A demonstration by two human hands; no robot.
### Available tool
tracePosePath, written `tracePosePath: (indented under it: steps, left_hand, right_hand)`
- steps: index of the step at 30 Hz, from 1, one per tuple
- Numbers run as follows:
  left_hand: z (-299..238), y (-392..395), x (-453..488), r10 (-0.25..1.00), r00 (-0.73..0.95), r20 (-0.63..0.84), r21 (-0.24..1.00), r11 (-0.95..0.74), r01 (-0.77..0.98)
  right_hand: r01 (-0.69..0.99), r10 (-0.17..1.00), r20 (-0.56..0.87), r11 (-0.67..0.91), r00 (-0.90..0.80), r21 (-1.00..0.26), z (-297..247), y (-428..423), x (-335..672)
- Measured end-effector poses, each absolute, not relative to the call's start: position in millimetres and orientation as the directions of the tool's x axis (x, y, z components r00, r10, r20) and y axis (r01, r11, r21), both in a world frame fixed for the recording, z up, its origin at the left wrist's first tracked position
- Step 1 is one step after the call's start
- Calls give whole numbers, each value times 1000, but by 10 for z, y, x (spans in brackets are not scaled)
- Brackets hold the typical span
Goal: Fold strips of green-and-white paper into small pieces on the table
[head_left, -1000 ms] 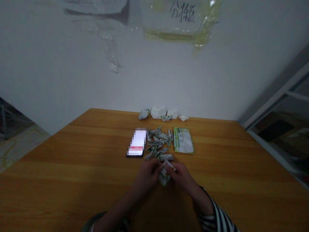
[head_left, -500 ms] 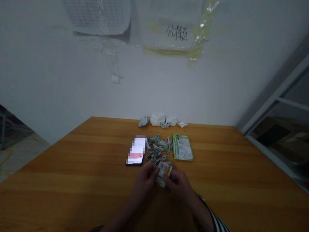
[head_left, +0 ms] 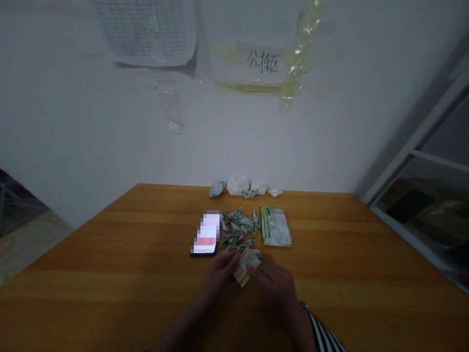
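Both of my hands meet over the wooden table near its front middle. My left hand and my right hand pinch a small folded piece of printed paper between their fingertips, lifted slightly off the wood. Just beyond it lies a pile of several small folded paper pieces, green and white. The right sleeve is striped.
A phone with a lit screen lies left of the pile. A flat green printed sheet lies to its right. White crumpled papers sit at the table's far edge by the wall. A metal frame stands at right.
The view has tilted up, so the table things sit lower in the picture. My hands have turned the folded paper; it now lies more sideways between the fingertips.
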State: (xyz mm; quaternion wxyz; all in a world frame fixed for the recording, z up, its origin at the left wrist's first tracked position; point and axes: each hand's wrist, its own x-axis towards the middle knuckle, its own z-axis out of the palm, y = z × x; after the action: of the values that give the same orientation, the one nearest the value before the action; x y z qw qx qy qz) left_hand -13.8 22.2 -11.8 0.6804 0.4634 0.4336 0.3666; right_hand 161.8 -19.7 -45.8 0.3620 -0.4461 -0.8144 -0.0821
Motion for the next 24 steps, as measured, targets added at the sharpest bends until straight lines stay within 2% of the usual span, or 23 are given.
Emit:
tracePosePath:
  steps: [2, 4, 5, 7, 9, 11, 13, 17, 21, 24]
  left_hand:
    - [-117, 236, -154, 899, 368, -238, 947, 298, -117]
    - [-109, 229, -162, 895, 381, -231, 947, 297, -124]
    - [-103, 219, -163, 892, 386, -236, 946, 303, -120]
    - [-89, 196, -161, 877, 408, -253, 938, 326, -120]
    - [-79, 175, -159, 862, 441, -251, 926, 346, -149]
    - [-82, 159, -156, 853, 479, -206, 933, 319, -166]
    - [-96, 145, -146, 852, 508, -127, 968, 219, -125]
    - [-124, 109, -97, 876, 482, -12, 999, 26, -23]
    - [-162, 89, -51, 887, 461, 11, 1000, 1, -24]
    - [-254, 104, -69, 864, 500, 57, 995, -92, 46]
  right_hand:
    - [775, 680, 636, 600, -366, -195, -453, -198, 1596]
    - [750, 708, 607, 607, -361, -261, -447, -209, 1564]
    - [727, 731, 598, 599, -328, -334, -442, -217, 1546]
    - [641, 813, 551, 526, -187, -559, -425, -226, 1512]
    - [494, 903, 430, 371, 7, -787, -404, -215, 1487]
    - [342, 949, 278, 215, 149, -915, -389, -184, 1478]
    - [243, 959, 181, 127, 216, -962, -384, -148, 1480]
    - [147, 965, 118, 85, 236, -985, -373, -124, 1468]
    - [163, 965, 106, 67, 242, -984, -326, -158, 1439]
    - [227, 962, 108, 49, 253, -973, -288, -186, 1437]
